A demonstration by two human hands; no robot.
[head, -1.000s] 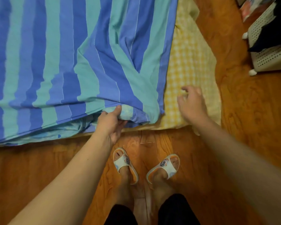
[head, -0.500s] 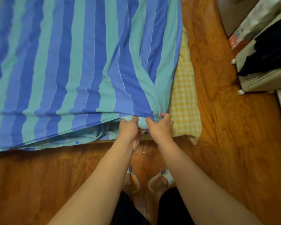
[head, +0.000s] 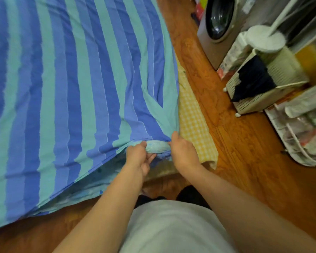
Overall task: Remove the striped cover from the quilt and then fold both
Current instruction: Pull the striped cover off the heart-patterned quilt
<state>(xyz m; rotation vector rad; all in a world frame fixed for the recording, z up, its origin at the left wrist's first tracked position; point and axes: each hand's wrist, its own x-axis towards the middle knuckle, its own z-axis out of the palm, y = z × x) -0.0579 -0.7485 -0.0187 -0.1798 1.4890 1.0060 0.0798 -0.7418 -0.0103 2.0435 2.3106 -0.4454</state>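
From the head view, the striped cover (head: 66, 92) lies spread flat over most of the floor (head: 235, 147), and the quilt (head: 156, 146) is inside it — only a pale blue lump of it shows at the near right corner. A yellow checked cloth (head: 193, 121) lies under that corner.

What could go wrong? The two hands are very close together, so they may pull only a small bunch. The cover could then bunch up and drag the quilt along with it instead of sliding off. A hard tug on such a small pinch could let the cloth slip out of the fingers. The checked cloth could also get caught up and pulled by mistake, since it sits right under the right hand. The basket (head: 263, 88) and the rack (head: 297, 141) stand well apart, so they are not much of a worry.

The left hand (head: 140, 157) reaches forward with its fingers curled, pinching the edge where the cover meets the pale lump. The right hand (head: 182, 150) is just beside it, thumb up on the stripes, gripping the corner — its fingers are tucked under, so it may be holding the cover, the quilt or both. Both arms are stretched out and down toward the floor.
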